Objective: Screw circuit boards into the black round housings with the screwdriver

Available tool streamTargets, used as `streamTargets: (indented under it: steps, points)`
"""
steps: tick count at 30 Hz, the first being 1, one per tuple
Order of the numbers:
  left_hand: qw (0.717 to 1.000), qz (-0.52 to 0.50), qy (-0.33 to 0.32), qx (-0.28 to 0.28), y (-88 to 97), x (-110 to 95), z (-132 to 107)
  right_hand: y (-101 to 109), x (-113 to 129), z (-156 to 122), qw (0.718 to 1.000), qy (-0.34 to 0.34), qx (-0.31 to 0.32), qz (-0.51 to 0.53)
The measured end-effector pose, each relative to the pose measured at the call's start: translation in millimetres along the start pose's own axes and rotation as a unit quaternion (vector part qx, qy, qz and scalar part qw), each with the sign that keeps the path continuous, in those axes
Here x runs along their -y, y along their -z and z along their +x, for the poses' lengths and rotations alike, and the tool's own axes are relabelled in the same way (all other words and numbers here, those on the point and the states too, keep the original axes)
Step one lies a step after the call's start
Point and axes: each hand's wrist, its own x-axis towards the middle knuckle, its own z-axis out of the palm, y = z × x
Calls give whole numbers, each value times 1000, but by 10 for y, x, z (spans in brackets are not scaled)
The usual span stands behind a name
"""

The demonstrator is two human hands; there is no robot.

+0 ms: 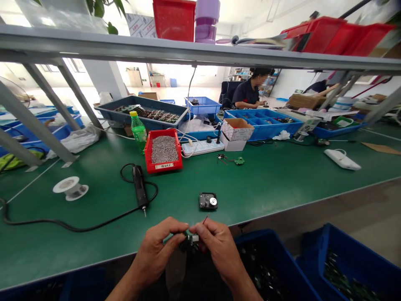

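Note:
Near the front edge of the bench, my left hand (158,246) pinches a small green circuit board (187,237) between thumb and fingers. The board carries a white connector (195,238) on the side towards my right hand. A thin red wire (206,218) sticks up from between the thumb and finger of my right hand (219,244), which is closed beside the board. My fingers hide part of the board and most of the wire. Just beyond my hands, a black module with a silver disc (208,201) lies flat on the bench.
An electric screwdriver (139,188) and a wire spool (71,188) lie left on the green bench (275,179). Behind stand a red bin of small metal parts (163,166), a green bottle (138,129) and a power strip (203,148). Blue bins (277,255) sit below; a shelf (200,53) crosses overhead.

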Motion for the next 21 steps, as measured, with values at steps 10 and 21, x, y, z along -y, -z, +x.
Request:
streamTargets:
  steps: [10,21]
  points:
    - [997,16,74,24,-44,114,-5,-83,-114,-34,994,-79,-17,73]
    - [955,245,-145,80,15,213,-20,-68,-136,-14,993,-101,-35,46]
